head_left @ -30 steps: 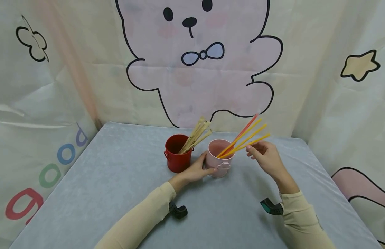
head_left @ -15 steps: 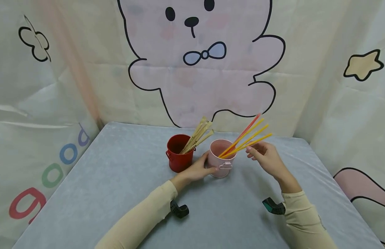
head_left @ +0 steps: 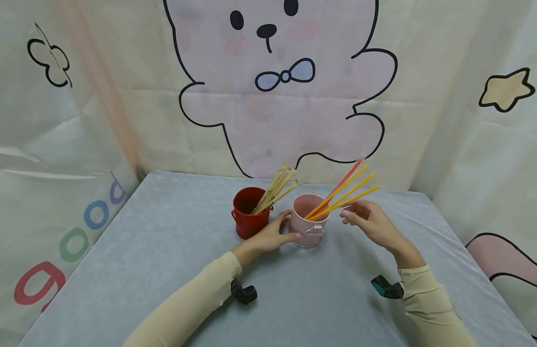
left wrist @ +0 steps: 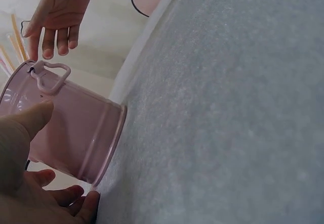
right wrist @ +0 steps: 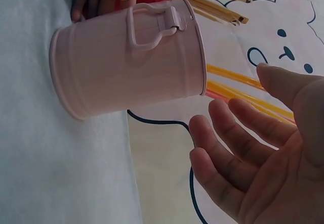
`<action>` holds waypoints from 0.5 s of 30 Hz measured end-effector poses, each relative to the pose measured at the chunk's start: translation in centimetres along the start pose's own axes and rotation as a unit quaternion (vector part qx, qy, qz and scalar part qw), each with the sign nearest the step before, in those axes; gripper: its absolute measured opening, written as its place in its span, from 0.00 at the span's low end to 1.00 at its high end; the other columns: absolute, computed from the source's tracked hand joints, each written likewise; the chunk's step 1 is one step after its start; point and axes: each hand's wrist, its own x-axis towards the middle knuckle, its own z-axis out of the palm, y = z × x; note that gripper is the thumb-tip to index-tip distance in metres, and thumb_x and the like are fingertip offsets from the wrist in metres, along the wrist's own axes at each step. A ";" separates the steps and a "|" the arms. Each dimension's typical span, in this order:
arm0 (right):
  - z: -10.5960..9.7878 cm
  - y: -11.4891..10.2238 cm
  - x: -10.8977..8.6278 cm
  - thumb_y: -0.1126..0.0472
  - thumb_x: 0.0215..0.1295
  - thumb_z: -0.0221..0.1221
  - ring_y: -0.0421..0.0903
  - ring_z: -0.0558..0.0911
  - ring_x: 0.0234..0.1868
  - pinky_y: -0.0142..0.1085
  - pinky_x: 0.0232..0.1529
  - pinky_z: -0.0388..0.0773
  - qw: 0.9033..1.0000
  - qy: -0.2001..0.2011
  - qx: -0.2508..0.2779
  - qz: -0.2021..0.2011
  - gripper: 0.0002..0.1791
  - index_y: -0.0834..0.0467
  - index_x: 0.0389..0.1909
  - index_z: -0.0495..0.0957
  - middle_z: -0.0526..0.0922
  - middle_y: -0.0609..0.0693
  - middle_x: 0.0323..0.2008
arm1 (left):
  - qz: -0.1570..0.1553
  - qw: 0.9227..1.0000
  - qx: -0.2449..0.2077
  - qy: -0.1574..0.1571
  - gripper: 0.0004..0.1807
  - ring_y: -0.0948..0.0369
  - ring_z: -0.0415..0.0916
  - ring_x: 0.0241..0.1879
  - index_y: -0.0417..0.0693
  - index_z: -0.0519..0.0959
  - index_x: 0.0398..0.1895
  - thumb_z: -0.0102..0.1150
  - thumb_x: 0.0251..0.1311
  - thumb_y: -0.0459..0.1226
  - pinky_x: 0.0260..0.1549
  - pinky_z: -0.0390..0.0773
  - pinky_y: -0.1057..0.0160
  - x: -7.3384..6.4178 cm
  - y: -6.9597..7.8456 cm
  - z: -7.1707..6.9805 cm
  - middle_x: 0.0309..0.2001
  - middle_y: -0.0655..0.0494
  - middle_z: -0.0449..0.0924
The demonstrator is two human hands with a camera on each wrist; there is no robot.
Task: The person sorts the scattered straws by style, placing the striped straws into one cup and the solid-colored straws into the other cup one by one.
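Observation:
A small pink bucket [head_left: 309, 229] stands upright on the cloth, with several yellow straws [head_left: 355, 185] and a red one leaning out over its right rim. My left hand [head_left: 268, 237] is at the bucket's left side, its thumb in front and its fingers behind. In the left wrist view, those fingers [left wrist: 66, 196] are loosely spread beside the bucket wall; whether they touch it I cannot tell. My right hand [head_left: 370, 224] is just right of the straws, fingers relaxed and apart, with nothing held in the right wrist view.
Left of the pink bucket stands a red bucket [head_left: 251, 224] holding several tan sticks [head_left: 277, 190] with printed marks. A light blue cloth [head_left: 186, 226] covers the table. Behind it hangs a curtain [head_left: 142, 72] printed with cartoon figures.
My right hand has drawn slightly down, away from the straws, and its fingers have loosened. My left hand has eased slightly left at the pink bucket. Both buckets stay in place.

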 end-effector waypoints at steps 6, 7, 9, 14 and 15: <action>-0.3 0.6 0.0 0.57 0.75 0.57 0.37 0.84 0.39 0.30 0.46 0.81 1.000 -0.027 -0.012 -0.005 0.18 0.64 0.58 0.76 0.85 0.59 0.46 | 0.004 1.000 0.023 0.003 0.40 0.50 0.53 0.80 0.56 0.57 0.79 0.61 0.67 0.51 0.76 0.57 0.42 -0.6 -0.5 -0.5 0.79 0.49 0.58; -0.4 0.8 0.0 0.58 0.75 0.56 0.37 0.84 0.40 0.30 0.46 0.81 0.999 -0.033 -0.012 -0.005 0.18 0.63 0.59 0.76 0.85 0.59 0.46 | 0.006 1.000 0.026 0.001 0.40 0.50 0.53 0.80 0.56 0.57 0.79 0.60 0.68 0.51 0.76 0.57 0.42 -0.7 -0.5 -0.6 0.79 0.49 0.58; -0.5 1.0 0.0 0.58 0.76 0.55 0.41 0.85 0.41 0.30 0.46 0.81 0.999 -0.044 -0.013 -0.007 0.18 0.63 0.60 0.75 0.85 0.59 0.47 | 0.013 0.999 0.031 -0.004 0.40 0.50 0.54 0.79 0.54 0.57 0.79 0.59 0.68 0.52 0.75 0.58 0.42 -1.0 -0.6 -0.7 0.79 0.50 0.58; -0.8 1.4 0.3 0.58 0.78 0.53 0.46 0.84 0.44 0.32 0.48 0.80 0.998 -0.061 -0.023 -0.005 0.18 0.63 0.61 0.74 0.85 0.59 0.48 | 0.029 0.998 0.050 -0.013 0.38 0.49 0.57 0.78 0.53 0.58 0.78 0.59 0.69 0.51 0.74 0.60 0.42 -2.0 -0.7 -1.1 0.78 0.50 0.60; -0.8 1.5 0.3 0.58 0.78 0.53 0.45 0.84 0.43 0.33 0.48 0.80 0.998 -0.062 -0.027 -0.002 0.18 0.63 0.61 0.74 0.85 0.59 0.48 | 0.030 0.998 0.054 -0.014 0.38 0.50 0.57 0.78 0.52 0.59 0.78 0.59 0.69 0.51 0.74 0.61 0.42 -2.1 -0.7 -1.2 0.78 0.50 0.61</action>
